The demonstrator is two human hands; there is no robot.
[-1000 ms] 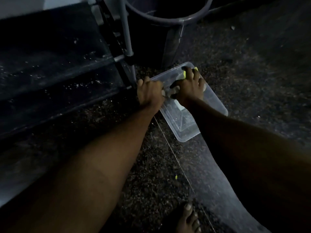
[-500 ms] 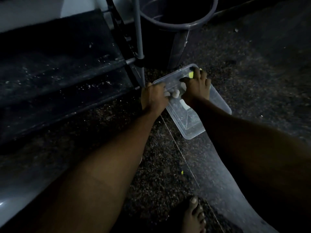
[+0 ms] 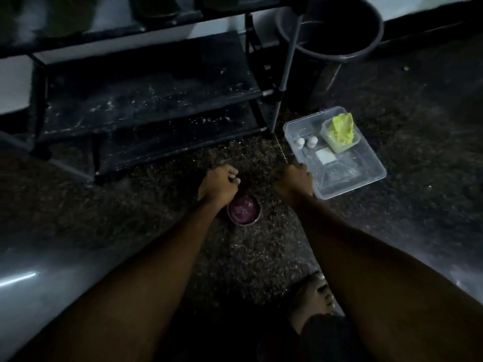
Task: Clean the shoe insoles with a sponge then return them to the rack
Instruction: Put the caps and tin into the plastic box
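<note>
The yellow-green sponge [image 3: 341, 130] lay in a small tub [image 3: 339, 149] at the far corner of the clear tray [image 3: 371, 173]. The right hand [image 3: 294, 178] was at the tray's near-left edge, and the left hand [image 3: 218, 184] was farther left, above a purple round thing [image 3: 244, 211]. Both had curled fingers, but whether they gripped anything could not be told.

You count one clear tray [image 3: 366, 178], two white bottles [image 3: 299, 142], one yellow-green wad [image 3: 339, 129], one white pad [image 3: 325, 157], one purple bowl [image 3: 244, 223], one bucket [image 3: 366, 52], one rack [image 3: 156, 95].
</note>
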